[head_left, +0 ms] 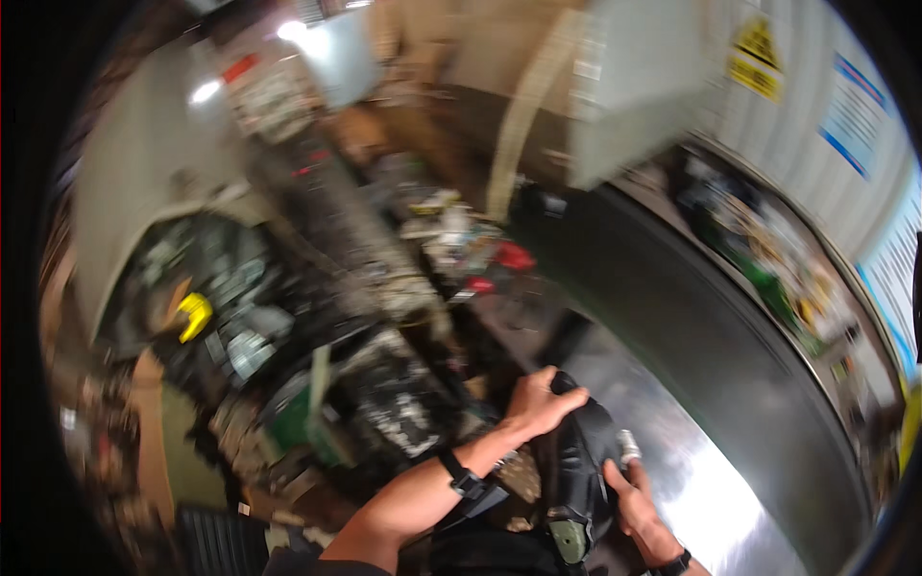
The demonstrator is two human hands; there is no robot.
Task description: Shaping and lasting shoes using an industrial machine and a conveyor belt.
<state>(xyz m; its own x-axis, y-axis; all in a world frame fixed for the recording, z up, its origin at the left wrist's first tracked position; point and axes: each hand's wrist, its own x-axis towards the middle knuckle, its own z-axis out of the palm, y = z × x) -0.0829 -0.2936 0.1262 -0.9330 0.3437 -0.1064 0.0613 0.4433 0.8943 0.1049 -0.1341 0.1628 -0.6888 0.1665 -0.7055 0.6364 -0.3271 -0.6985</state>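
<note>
A long, bulky black object (581,437), slightly glossy, lies slanted in front of me at the edge of a shiny metal ledge (672,432). I cannot make out its exact kind. My left hand (545,401) grips its far end, with the thumb over the top. Lower down, my right hand (634,504) holds its right side, and some fingers are hidden. Beside the right fingertips is a small whitish piece (628,445); whether the hand holds it is unclear. A grey-green part (569,540) shows at the near end of the black object.
A dark conveyor belt (691,298) curves along the right, with mixed scraps (759,250) beyond it. Left of me stand a large sack (182,230) of dark waste with a yellow piece (194,317) and a bin (384,403) of black debris. Motion blurs the surroundings.
</note>
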